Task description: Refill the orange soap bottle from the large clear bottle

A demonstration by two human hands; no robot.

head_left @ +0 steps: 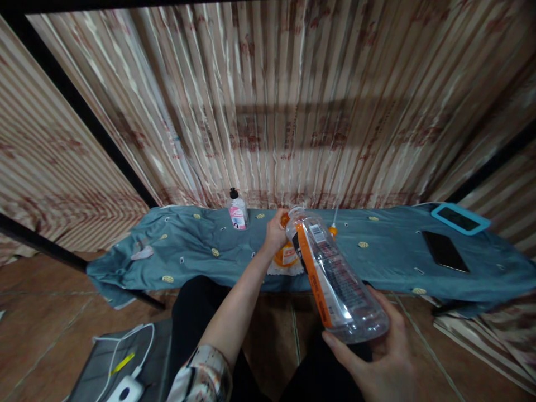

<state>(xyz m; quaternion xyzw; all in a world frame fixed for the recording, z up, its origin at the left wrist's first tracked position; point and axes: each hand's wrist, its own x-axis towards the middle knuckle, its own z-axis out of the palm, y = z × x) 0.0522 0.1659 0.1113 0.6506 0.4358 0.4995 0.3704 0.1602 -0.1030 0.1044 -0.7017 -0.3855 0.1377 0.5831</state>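
Note:
A clear plastic bottle [347,285] with an orange-and-white label is tilted, its mouth up and away from me. My right hand [377,346] is closed around its base. Its uncapped mouth is close to the top of an orange bottle [287,257]; I cannot tell whether they touch. My left hand [277,230] is wrapped round the upper part of the orange bottle, which stands on a white lacy cloth [274,270] and is partly hidden. Just behind the clear bottle lies an orange pump top [333,230] with a thin pale tube.
A small clear bottle [238,213] with a black cap and pink label stands left on the blue-green cloth [201,245]. At the right lie a dark phone [445,251] and a light-blue-framed tablet [460,218]. A power strip [127,389] with cable sits lower left.

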